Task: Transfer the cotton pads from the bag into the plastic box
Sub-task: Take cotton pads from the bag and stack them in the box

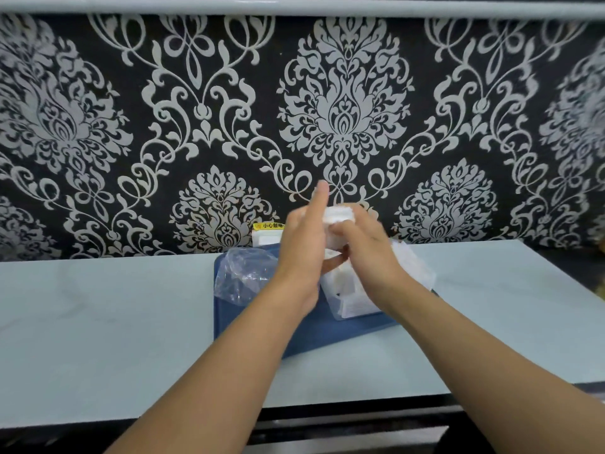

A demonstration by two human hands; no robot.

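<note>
Both hands meet above the blue tray (pixel 248 326) on the pale bench (pixel 108 322). The right hand (pixel 366 253) has its fingers curled around a stack of cotton pads (pixel 339 215); the left hand (pixel 302 247) presses straight fingers against the stack's left side. The plastic box (pixel 352 299) sits just below, the crumpled clear bag (pixel 244 276) to its left.

In front of me a black wall (pixel 131 132) covered with pale ornate leaf patterns rises behind my pale table (pixel 98 322); a light ledge (pixel 294 6) runs along the top.
</note>
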